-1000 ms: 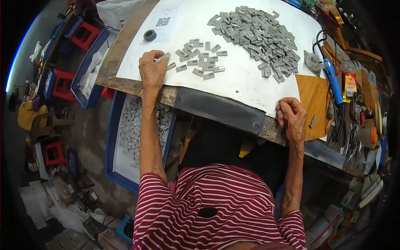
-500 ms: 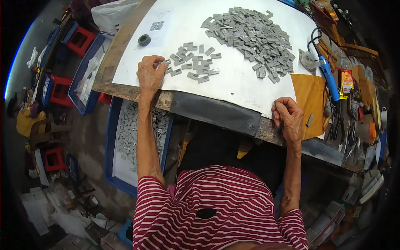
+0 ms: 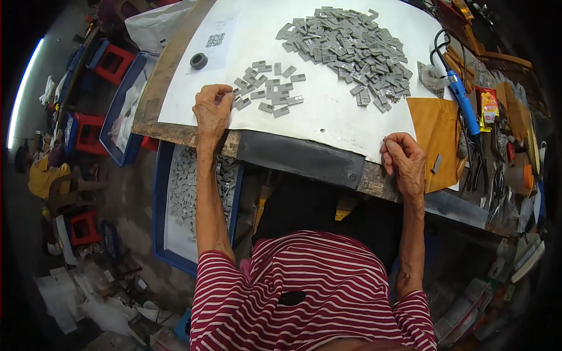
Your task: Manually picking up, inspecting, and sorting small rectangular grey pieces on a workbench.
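Note:
My left hand (image 3: 212,112) rests at the sheet's near left, thumb and fingers curled together beside a loose group of small grey rectangular pieces (image 3: 266,107). Whatever it may pinch is hidden. Over the near right edge of the white sheet (image 3: 328,111) is my right hand (image 3: 405,164), its fingers bent in and thumb against the forefinger. I cannot make out what lies between those fingertips. Farther back, a large heap of the same grey pieces (image 3: 351,50) covers part of the sheet.
A black ring (image 3: 199,61) sits by a printed paper at the left. To the right lie brown paper (image 3: 432,140) with one grey piece (image 3: 437,164) and a blue corded tool (image 3: 463,105). A blue tray (image 3: 157,205) of pieces stands below the table's left edge.
My left hand has drawn slightly back toward me, its fingers more curled beside the small group. The right hand holds nearly the same pose. The whole view has shifted a little.

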The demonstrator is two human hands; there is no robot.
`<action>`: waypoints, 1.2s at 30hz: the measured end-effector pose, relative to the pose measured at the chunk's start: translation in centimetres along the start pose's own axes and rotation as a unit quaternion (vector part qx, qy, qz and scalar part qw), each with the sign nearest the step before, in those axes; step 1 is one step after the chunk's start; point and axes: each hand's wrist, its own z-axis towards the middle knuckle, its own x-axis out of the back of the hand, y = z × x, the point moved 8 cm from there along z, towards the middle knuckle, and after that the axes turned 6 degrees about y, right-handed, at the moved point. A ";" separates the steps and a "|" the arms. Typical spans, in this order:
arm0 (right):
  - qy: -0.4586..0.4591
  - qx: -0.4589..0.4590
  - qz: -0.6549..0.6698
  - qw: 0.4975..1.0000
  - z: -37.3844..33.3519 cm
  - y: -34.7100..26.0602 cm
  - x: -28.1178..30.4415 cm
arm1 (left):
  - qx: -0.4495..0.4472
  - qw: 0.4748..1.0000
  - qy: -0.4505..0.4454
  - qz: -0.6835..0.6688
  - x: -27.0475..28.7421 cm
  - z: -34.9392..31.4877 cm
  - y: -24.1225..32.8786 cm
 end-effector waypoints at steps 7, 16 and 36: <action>0.002 0.000 0.004 1.000 0.0 0.2 0.0 | 0.007 0.999 0.026 -0.036 1.4 -1.1 1.6; 0.009 0.020 -0.011 1.000 -0.2 -0.1 0.0 | -0.244 0.969 -0.030 0.035 -2.6 -3.7 10.3; 0.014 0.026 -0.019 0.999 -0.2 0.2 0.0 | -0.312 0.940 -0.123 0.056 -8.1 -3.2 11.4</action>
